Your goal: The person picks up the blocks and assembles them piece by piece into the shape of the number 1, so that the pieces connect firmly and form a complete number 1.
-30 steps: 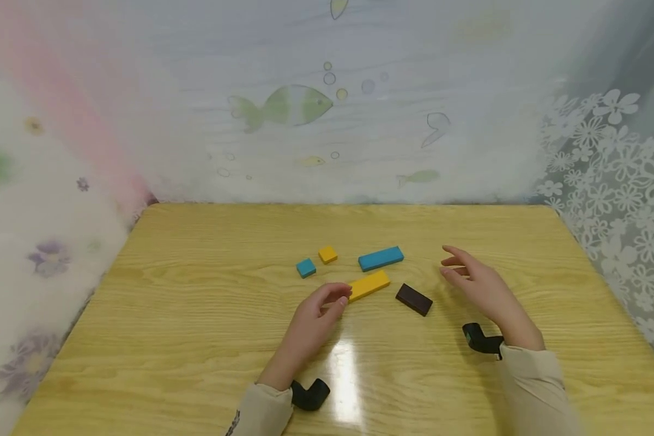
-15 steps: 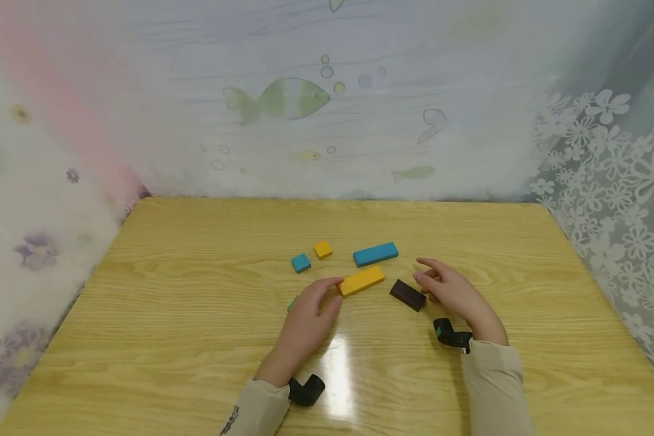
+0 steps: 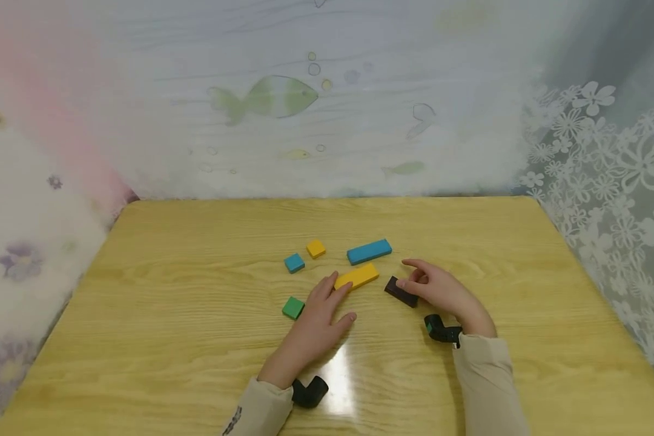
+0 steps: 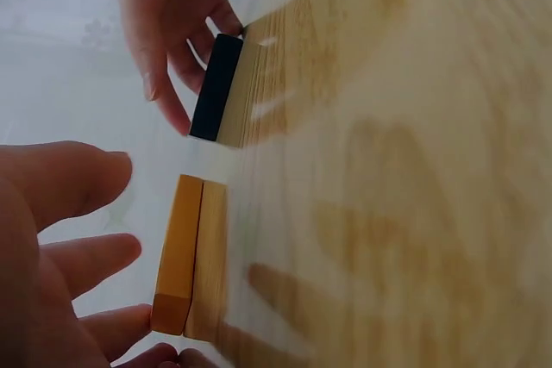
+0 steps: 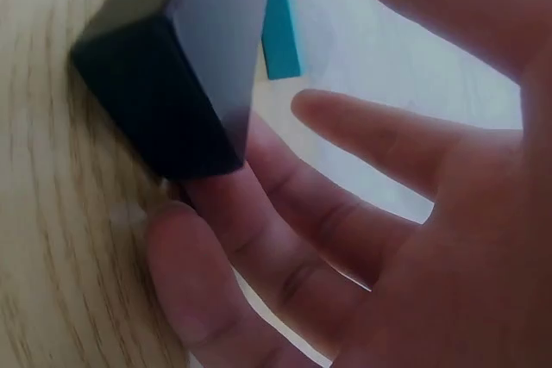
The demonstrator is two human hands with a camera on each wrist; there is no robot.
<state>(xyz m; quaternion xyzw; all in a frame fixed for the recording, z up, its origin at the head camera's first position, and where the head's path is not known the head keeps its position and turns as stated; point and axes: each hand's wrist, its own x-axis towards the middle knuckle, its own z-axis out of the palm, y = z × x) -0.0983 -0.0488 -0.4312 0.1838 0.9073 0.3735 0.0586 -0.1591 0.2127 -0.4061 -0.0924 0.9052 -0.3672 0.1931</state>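
Observation:
My left hand (image 3: 313, 321) lies with fingers spread at the near left end of a long yellow block (image 3: 364, 275). In the left wrist view, a finger touches the lower end of that yellow block (image 4: 177, 252), while the thumb stands away from it. My right hand (image 3: 449, 297) is at a short dark brown block (image 3: 396, 292), its thumb crossing over the block in the head view. From the right wrist, some loosely bent fingers meet the end of the dark block (image 5: 159, 96); the thumb and forefinger are apart from it.
Beyond the yellow block lies a long blue block (image 3: 369, 252). Small square blocks lie further left: a yellow one (image 3: 316, 249), a blue one (image 3: 294, 263) and a green one (image 3: 292, 307) beside my left hand. The wooden table (image 3: 169, 339) ends at patterned curtains.
My right hand has moved left and reached the dark block. My left fingers have spread out along the end of the yellow block. The green block has come into sight.

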